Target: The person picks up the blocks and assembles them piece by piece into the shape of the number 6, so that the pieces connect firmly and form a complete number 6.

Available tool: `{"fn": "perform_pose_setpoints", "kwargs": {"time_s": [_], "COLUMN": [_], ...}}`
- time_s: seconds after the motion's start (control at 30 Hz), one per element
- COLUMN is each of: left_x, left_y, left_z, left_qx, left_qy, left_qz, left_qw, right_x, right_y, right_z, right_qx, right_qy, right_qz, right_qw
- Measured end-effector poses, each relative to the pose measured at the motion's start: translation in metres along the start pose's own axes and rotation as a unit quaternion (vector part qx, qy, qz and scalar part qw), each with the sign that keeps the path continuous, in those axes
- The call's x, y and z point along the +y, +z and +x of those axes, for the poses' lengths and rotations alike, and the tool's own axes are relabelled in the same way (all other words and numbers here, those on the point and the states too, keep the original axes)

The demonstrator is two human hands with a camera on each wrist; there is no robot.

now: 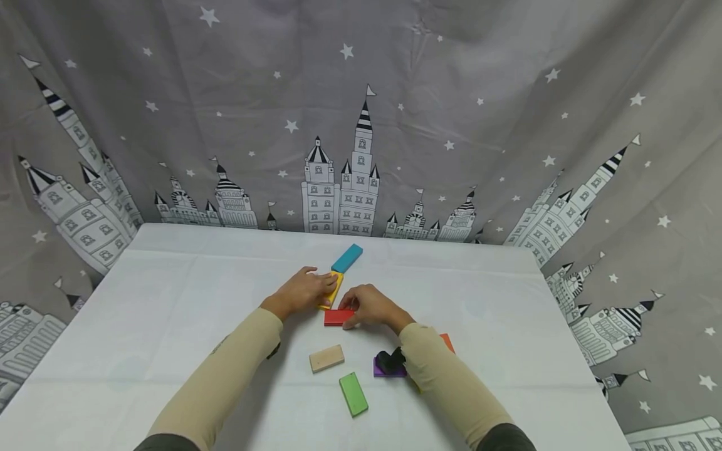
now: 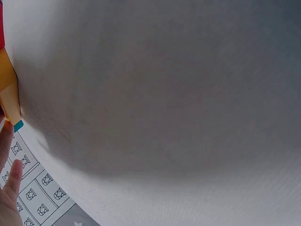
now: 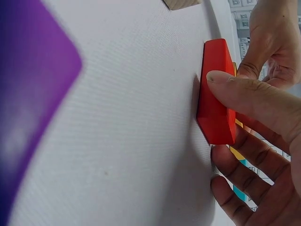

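On the white table, my right hand point(image 1: 370, 307) pinches a red block point(image 1: 334, 318), its thumb on the near face and fingers behind, as the right wrist view shows. My left hand point(image 1: 303, 290) holds a yellow block point(image 1: 337, 292) with fingertips across it. The red block point(image 3: 216, 94) lies at the near end of the yellow one, and whether they touch I cannot tell. Beyond it, a blue block point(image 1: 346, 257) meets the yellow block's far end at a slight angle. In the left wrist view, only the fingers and part of the yellow block point(image 2: 6, 70) show at the edge.
Nearer me lie a plain wooden block point(image 1: 326, 359) and a green block point(image 1: 353, 394). A purple block point(image 1: 389, 372) sits under the right wrist camera, and an orange block point(image 1: 447, 342) is partly hidden by the right sleeve. A grey castle-print curtain point(image 1: 429, 125) hangs behind the table.
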State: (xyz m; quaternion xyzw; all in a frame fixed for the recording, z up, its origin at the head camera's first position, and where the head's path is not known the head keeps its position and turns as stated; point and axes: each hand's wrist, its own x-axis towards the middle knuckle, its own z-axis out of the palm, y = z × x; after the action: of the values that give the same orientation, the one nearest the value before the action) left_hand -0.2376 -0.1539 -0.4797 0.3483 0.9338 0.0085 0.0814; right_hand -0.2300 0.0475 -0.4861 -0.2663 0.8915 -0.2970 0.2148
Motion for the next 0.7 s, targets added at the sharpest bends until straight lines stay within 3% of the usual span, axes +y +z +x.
{"fn": "perform_pose_setpoints", "kwargs": {"time_s": [0.7], "left_x": [0.0004], "left_y": [-0.0011], "left_z": [-0.0017], "left_qx": [0.004], "left_qy": [0.0], "left_qz": [-0.012], "left_qw": [0.9999], "right_x": [-0.0039], "right_y": [0.0012], "right_z": [0.0007], "right_qx": [0.002], "right_qy": [0.004], "right_qz": [0.003], "right_qw": [1.0]}}
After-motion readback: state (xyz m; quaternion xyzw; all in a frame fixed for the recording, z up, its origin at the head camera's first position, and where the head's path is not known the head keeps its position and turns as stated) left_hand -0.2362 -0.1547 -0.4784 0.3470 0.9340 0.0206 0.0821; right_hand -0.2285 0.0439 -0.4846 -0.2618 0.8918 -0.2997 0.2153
